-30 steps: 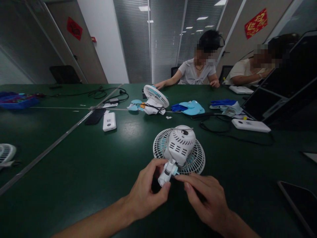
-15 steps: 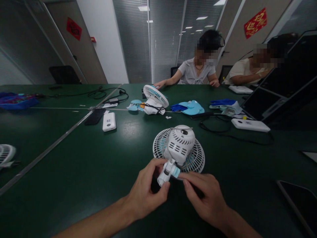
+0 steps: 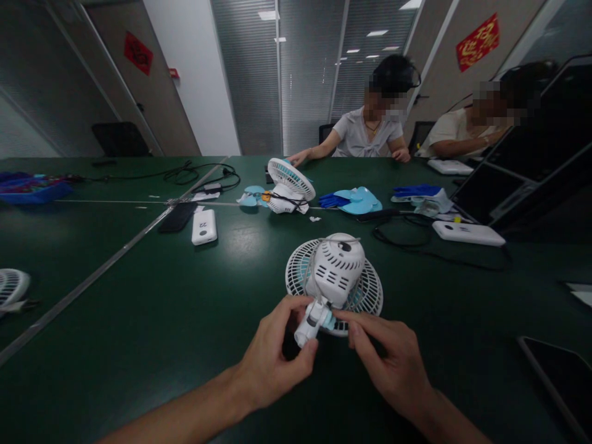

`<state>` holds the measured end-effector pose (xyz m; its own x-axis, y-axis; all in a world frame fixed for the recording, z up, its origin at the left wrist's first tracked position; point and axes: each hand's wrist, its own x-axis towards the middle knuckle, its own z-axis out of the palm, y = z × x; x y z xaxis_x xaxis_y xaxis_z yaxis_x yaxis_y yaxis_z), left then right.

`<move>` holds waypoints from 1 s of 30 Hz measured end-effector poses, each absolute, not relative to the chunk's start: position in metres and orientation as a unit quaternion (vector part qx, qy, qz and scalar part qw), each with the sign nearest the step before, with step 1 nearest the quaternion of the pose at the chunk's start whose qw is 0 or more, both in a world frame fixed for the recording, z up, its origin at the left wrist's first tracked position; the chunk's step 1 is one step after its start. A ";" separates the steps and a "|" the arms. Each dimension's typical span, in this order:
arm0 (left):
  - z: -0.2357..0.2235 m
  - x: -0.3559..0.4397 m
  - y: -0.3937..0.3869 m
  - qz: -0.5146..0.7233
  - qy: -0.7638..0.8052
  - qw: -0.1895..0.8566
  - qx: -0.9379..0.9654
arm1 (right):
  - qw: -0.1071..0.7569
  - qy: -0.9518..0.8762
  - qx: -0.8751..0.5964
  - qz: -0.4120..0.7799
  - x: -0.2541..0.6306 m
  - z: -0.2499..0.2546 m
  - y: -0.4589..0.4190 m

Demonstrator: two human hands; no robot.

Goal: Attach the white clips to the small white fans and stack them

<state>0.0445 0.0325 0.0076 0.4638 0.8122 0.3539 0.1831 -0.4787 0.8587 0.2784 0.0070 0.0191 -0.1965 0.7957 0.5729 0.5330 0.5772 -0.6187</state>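
Observation:
A small white fan (image 3: 340, 265) lies grille-down on the green table, its slotted motor housing facing up and pale blue blades showing through the grille (image 3: 370, 296). My left hand (image 3: 277, 351) is closed round the fan's white neck bracket (image 3: 308, 327), thumb at its lower end and fingers behind it. On the bracket's right side sits a light blue knob (image 3: 329, 319). My right hand (image 3: 393, 351) has its index finger stretched out with the tip at that knob. Its thumb is apart from the knob, and the other fingers are bent.
Farther back stands another fan (image 3: 291, 185), with light blue blades (image 3: 363, 200) and blue gloves (image 3: 333, 200) beside it. White power banks (image 3: 204, 227) and black cables lie about. A dark tablet-like device (image 3: 559, 376) is at right. Two people sit opposite.
My right hand has shifted slightly; its index finger has come up to the knob's upper right side, with the thumb drawn back. The left hand and the fan stay in place.

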 end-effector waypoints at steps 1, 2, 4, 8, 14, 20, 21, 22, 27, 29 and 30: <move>0.007 0.044 0.032 0.402 0.325 0.392 0.761 | 0.452 -0.761 -0.442 0.145 0.278 0.018 0.008; 0.007 0.044 0.032 0.402 0.324 0.391 0.762 | 0.446 -0.764 -0.443 0.149 0.278 0.018 0.008; 0.006 0.044 0.032 0.403 0.322 0.390 0.763 | 0.434 -0.773 -0.434 0.160 0.276 0.017 0.006; 0.006 0.044 0.032 0.397 0.328 0.391 0.763 | 0.426 -0.776 -0.423 0.194 0.274 0.014 0.002; 0.010 0.044 0.032 0.400 0.329 0.389 0.761 | 0.454 -0.747 -0.425 0.237 0.276 0.012 -0.004; 0.008 0.045 0.033 0.401 0.330 0.393 0.759 | 0.466 -0.720 -0.459 0.233 0.279 0.012 0.003; 0.008 0.045 0.033 0.399 0.330 0.394 0.759 | 0.458 -0.718 -0.469 0.234 0.279 0.012 0.004; 0.007 0.045 0.033 0.397 0.331 0.396 0.759 | 0.449 -0.718 -0.476 0.237 0.279 0.011 0.005; 0.007 0.045 0.032 0.403 0.332 0.391 0.758 | 0.417 -0.736 -0.465 0.259 0.274 0.006 0.002; 0.008 0.045 0.032 0.404 0.333 0.389 0.758 | 0.430 -0.736 -0.449 0.268 0.273 0.006 -0.001; 0.008 0.045 0.032 0.403 0.332 0.388 0.759 | 0.438 -0.735 -0.442 0.269 0.273 0.007 -0.002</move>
<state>0.0448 0.0323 0.0081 0.4535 0.8178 0.3543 0.1911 -0.4774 0.8576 0.2734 -0.0018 0.0069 -0.2249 0.8861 0.4053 0.4140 0.4634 -0.7835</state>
